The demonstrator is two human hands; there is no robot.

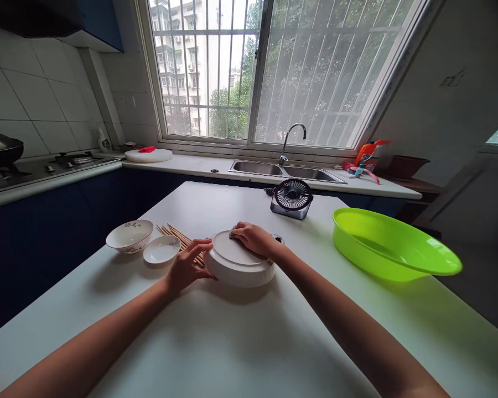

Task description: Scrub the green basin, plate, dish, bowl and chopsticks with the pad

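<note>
A white dish (pixel 239 271) is bottom up at the middle of the white table, its round foot ring facing me. At its left edge, my left hand (pixel 190 260) grips it with the thumb low and the fingers on top. My right hand (pixel 253 239) lies over the dish's base, its fingers closed on a small grey crumpled cloth or scourer (pixel 233 232), mostly hidden under the fingertips. Left of the dish are several wooden chopsticks (pixel 178 233), a small white saucer (pixel 161 251) and a patterned bowl (pixel 129 236).
A lime green basin (pixel 382 254) stands at the right of the table (pixel 232 342). A small black fan (pixel 292 197) is at the back. Beyond are a double sink (pixel 261 167) with a faucet (pixel 288 141), a round white board (pixel 149 156) and a stove (pixel 45 166) at left.
</note>
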